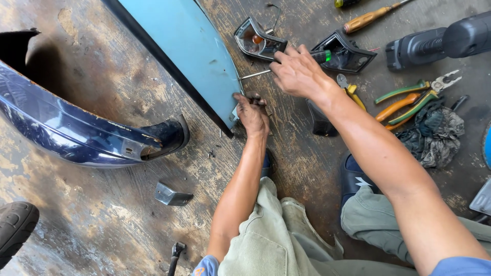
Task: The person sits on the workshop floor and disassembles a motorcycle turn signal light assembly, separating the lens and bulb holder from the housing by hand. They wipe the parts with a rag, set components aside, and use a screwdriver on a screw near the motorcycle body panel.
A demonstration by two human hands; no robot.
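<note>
The person's left hand [252, 113] gripped the lower corner of a long light-blue painted body panel [186, 48] that lay on the stained concrete floor [102, 214]. The right hand [296, 71] held a green-handled screwdriver [286, 65], its metal shaft pointing toward the panel's edge. Just beyond lay two black-framed lamp housings, one with an orange bulb [258, 40], the other [343, 52] beside it. To the right lay green- and orange-handled pliers [409, 99], a crumpled dark rag [434, 130] and a dark power drill [440, 43]. A dark-blue curved fender [76, 133] sat at left.
</note>
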